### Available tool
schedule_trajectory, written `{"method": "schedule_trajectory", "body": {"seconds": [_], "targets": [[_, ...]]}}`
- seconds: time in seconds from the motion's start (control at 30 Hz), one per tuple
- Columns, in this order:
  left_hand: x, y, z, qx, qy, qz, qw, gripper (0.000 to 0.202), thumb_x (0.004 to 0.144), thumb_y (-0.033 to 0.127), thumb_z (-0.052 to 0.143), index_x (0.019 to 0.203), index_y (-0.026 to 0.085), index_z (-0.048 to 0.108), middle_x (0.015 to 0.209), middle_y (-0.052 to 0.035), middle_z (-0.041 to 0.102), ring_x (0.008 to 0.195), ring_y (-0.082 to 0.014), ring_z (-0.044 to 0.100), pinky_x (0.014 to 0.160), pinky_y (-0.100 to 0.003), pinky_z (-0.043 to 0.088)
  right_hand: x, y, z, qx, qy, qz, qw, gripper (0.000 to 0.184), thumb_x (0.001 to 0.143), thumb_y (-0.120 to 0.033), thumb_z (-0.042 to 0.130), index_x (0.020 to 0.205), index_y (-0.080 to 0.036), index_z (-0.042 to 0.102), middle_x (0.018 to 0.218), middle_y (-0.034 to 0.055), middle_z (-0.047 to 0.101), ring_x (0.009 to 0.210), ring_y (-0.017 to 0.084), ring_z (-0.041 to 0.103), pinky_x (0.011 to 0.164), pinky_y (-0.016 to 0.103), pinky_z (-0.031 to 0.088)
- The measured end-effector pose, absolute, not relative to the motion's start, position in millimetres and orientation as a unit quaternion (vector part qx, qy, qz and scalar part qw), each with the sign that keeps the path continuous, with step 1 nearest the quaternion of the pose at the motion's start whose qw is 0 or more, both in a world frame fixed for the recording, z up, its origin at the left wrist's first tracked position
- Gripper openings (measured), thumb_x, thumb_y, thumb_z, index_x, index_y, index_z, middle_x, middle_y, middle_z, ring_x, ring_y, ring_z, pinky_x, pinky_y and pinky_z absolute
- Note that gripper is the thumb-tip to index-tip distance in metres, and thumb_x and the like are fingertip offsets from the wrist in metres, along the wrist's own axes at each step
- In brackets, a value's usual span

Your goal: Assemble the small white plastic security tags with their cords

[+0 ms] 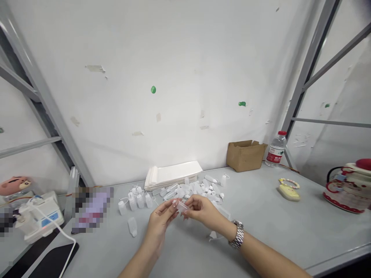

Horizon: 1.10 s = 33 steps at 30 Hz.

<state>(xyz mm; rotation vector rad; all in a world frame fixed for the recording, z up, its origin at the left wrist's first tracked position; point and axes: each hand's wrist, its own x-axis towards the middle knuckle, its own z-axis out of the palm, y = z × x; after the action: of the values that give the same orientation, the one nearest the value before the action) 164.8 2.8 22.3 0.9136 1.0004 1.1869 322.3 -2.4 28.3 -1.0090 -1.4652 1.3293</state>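
Between my two hands is a small translucent plastic piece, like a little squeeze bottle body (182, 206). My left hand (161, 217) pinches its left end with thumb and fingers. Its right end is gripped by my right hand (204, 210), which has a metal watch on the wrist. To the left, several small white dropper bottles with looped caps (140, 200) stand upright. An uncapped flat bottle (132, 226) lies nearer me. Beyond my fingers spreads a heap of loose bottles and caps (194, 189). Under my right forearm lies a partly hidden white cap piece (213, 234).
A stack of white sheets or flat trays (176, 172) rests against the wall. Toward the right are a cardboard box (245, 156), a water bottle (276, 150), a yellow case (289, 192) and a decorated jar (349, 189). A power strip (45, 216) and black phone-like slab (53, 258) lie left.
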Motion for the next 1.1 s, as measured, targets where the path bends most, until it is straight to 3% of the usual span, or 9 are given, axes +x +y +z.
{"method": "schedule_trajectory", "body": {"seconds": [0.17, 0.4, 0.63, 0.83, 1.1], "targets": [[162.1, 5.1, 19.5, 0.396, 0.404, 0.519, 0.641, 0.035, 0.055, 0.038, 0.074, 0.081, 0.016, 0.071, 0.097, -0.0094, 0.069, 0.089, -0.02, 0.061, 0.082, -0.029, 0.045, 320.2, -3.1, 33.1, -0.371, -0.521, 0.599, 0.481, 0.03, 0.057, -0.035, 0.075, 0.068, -0.013, 0.058, 0.059, 0.0007, 0.064, 0.056, 0.013, 0.059, 0.062, 0.028, 0.046], [166.9, -0.5, 24.0, 0.434, 0.388, 0.514, 0.63, 0.038, 0.056, 0.037, 0.074, 0.088, 0.017, 0.071, 0.1, -0.0085, 0.068, 0.096, -0.024, 0.058, 0.086, -0.034, 0.043, 322.8, -5.2, 30.8, -0.284, -0.402, 0.737, 0.463, 0.022, 0.062, -0.028, 0.073, 0.064, -0.01, 0.061, 0.061, 0.0017, 0.062, 0.053, 0.007, 0.054, 0.062, 0.025, 0.042], [164.5, -3.7, 32.2, 0.428, 0.389, 0.534, 0.617, 0.045, 0.062, 0.041, 0.069, 0.103, 0.022, 0.065, 0.105, -0.008, 0.067, 0.099, -0.0251, 0.057, 0.088, -0.038, 0.042, 319.2, -8.7, 40.0, -0.315, -0.492, 0.64, 0.498, 0.027, 0.063, -0.035, 0.072, 0.072, -0.012, 0.062, 0.064, 0.0011, 0.062, 0.058, 0.01, 0.056, 0.063, 0.027, 0.044], [161.8, -0.2, 28.5, 0.43, 0.383, 0.537, 0.617, 0.03, 0.064, 0.039, 0.068, 0.086, 0.019, 0.071, 0.109, -0.009, 0.065, 0.102, -0.0245, 0.054, 0.086, -0.033, 0.043, 316.3, -9.9, 41.4, -0.348, -0.509, 0.612, 0.495, 0.029, 0.061, -0.038, 0.072, 0.071, -0.013, 0.061, 0.063, 0.0001, 0.063, 0.058, 0.011, 0.057, 0.064, 0.028, 0.046], [166.0, 0.8, 24.3, 0.391, 0.362, 0.525, 0.664, 0.03, 0.062, 0.039, 0.071, 0.082, 0.017, 0.071, 0.1, -0.0089, 0.067, 0.087, -0.0186, 0.058, 0.082, -0.03, 0.043, 314.3, -8.0, 35.1, -0.376, -0.497, 0.609, 0.491, 0.032, 0.059, -0.04, 0.073, 0.068, -0.012, 0.06, 0.057, 0.0, 0.062, 0.054, 0.011, 0.058, 0.062, 0.028, 0.047]]}}
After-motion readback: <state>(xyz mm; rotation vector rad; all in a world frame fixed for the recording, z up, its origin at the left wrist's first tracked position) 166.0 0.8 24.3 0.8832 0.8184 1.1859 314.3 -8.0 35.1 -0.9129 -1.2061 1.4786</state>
